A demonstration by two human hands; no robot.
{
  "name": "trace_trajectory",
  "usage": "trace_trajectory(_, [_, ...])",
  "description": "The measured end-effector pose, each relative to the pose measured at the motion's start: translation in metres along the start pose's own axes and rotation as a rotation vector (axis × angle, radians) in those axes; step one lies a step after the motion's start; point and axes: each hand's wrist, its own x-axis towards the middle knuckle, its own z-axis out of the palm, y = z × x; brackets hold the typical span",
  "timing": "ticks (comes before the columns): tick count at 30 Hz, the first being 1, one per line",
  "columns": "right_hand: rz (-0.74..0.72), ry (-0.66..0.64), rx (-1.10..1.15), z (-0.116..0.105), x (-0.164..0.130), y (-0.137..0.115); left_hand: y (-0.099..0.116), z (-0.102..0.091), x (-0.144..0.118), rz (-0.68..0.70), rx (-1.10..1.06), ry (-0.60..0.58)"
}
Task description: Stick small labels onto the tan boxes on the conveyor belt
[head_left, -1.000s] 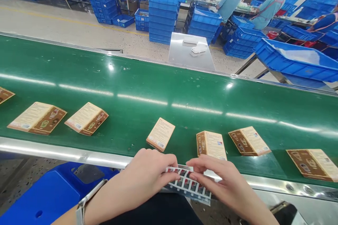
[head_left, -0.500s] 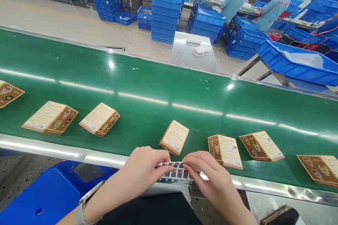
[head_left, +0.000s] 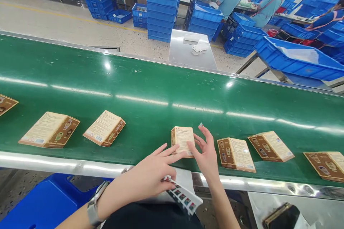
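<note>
My left hand (head_left: 154, 173) pinches a sheet of small red-and-dark stickers (head_left: 184, 198) between thumb and a bent finger. Its other fingers stretch onto the front of a folded cream-and-brown card box (head_left: 184, 136) on the green belt. At the right side of that box is my right hand (head_left: 206, 152), its thumb on the printed face and fingers along the edge. A tiny pale-blue sticker (head_left: 201, 125) clings to the raised index fingertip.
More folded cards lie on the conveyor belt (head_left: 150, 89), including one at right (head_left: 239, 154) and one at left (head_left: 104, 128). A blue stool (head_left: 51, 200) stands below left. A dark case (head_left: 282, 216) lies lower right. Blue crates (head_left: 162, 10) and several co-workers are beyond.
My hands have parted from the sticker sheet, which now hangs from the left hand alone. Both have reached forward to the nearest card, now turned straighter. A small sticker shows on my right fingertip.
</note>
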Motion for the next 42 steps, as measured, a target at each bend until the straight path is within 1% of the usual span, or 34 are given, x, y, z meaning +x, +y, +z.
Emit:
trace_trajectory(3, [-0.024, 0.015, 0.047, -0.024, 0.014, 0.004, 0.005, 0.027, 0.032, 0.033, 0.128, 0.030])
trace_trajectory(4, [-0.010, 0.046, 0.086, -0.031, 0.016, 0.004, 0.007, 0.033, 0.040, 0.035, 0.158, 0.032])
trace_trajectory(6, [0.058, 0.120, 0.146, -0.038, 0.017, 0.002, 0.010, 0.039, 0.049, 0.032, 0.197, 0.025])
trace_trajectory(8, [0.137, 0.149, 0.156, -0.039, 0.016, 0.000, 0.013, 0.038, 0.051, 0.029, 0.208, 0.009])
trace_trajectory(10, [0.162, 0.147, 0.133, -0.036, 0.013, -0.001, 0.015, 0.034, 0.051, 0.030, 0.207, -0.007])
trace_trajectory(14, [0.145, 0.153, 0.055, -0.032, 0.010, 0.002, 0.015, 0.031, 0.052, 0.048, 0.209, -0.014])
trace_trajectory(18, [0.095, 0.164, -0.046, -0.032, 0.008, 0.006, 0.009, 0.039, 0.054, 0.077, 0.239, -0.014])
trace_trajectory(22, [0.024, 0.236, -0.167, -0.029, 0.010, 0.010, 0.003, 0.047, 0.057, 0.112, 0.260, -0.001])
trace_trajectory(24, [0.008, 0.284, -0.138, -0.029, 0.014, 0.013, 0.003, 0.046, 0.060, 0.127, 0.258, 0.006])
trace_trajectory(27, [0.039, 0.322, -0.078, -0.035, 0.020, 0.010, 0.008, 0.037, 0.063, 0.126, 0.209, 0.003])
trace_trajectory(28, [0.050, 0.328, -0.113, -0.038, 0.020, 0.005, 0.011, 0.032, 0.062, 0.095, 0.177, -0.001])
trace_trajectory(30, [0.015, 0.346, -0.283, -0.043, 0.016, -0.013, 0.016, 0.019, 0.056, -0.032, 0.109, 0.001])
trace_trajectory(31, [-0.034, 0.319, -0.376, -0.045, 0.012, -0.025, 0.017, 0.012, 0.052, -0.107, 0.073, 0.012])
trace_trajectory(32, [-0.102, 0.246, -0.454, -0.045, 0.007, -0.038, 0.019, 0.005, 0.047, -0.174, 0.030, 0.024])
trace_trajectory(33, [-0.174, 0.097, -0.499, -0.044, 0.000, -0.051, 0.019, -0.001, 0.042, -0.224, -0.026, 0.036])
trace_trajectory(35, [-0.298, -0.287, -0.512, -0.038, -0.011, -0.072, 0.019, -0.012, 0.032, -0.279, -0.184, 0.056])
trace_trajectory(36, [-0.344, -0.439, -0.498, -0.034, -0.016, -0.079, 0.018, -0.016, 0.028, -0.303, -0.269, 0.065])
trace_trajectory(37, [-0.383, -0.529, -0.486, -0.029, -0.019, -0.083, 0.017, -0.020, 0.023, -0.332, -0.341, 0.074])
trace_trajectory(38, [-0.417, -0.562, -0.477, -0.025, -0.021, -0.084, 0.017, -0.022, 0.019, -0.361, -0.391, 0.086])
trace_trajectory(40, [-0.483, -0.542, -0.464, -0.017, -0.021, -0.082, 0.016, -0.025, 0.012, -0.410, -0.421, 0.112])
trace_trajectory(42, [-0.558, -0.535, -0.470, -0.010, -0.018, -0.076, 0.017, -0.026, 0.007, -0.437, -0.399, 0.137])
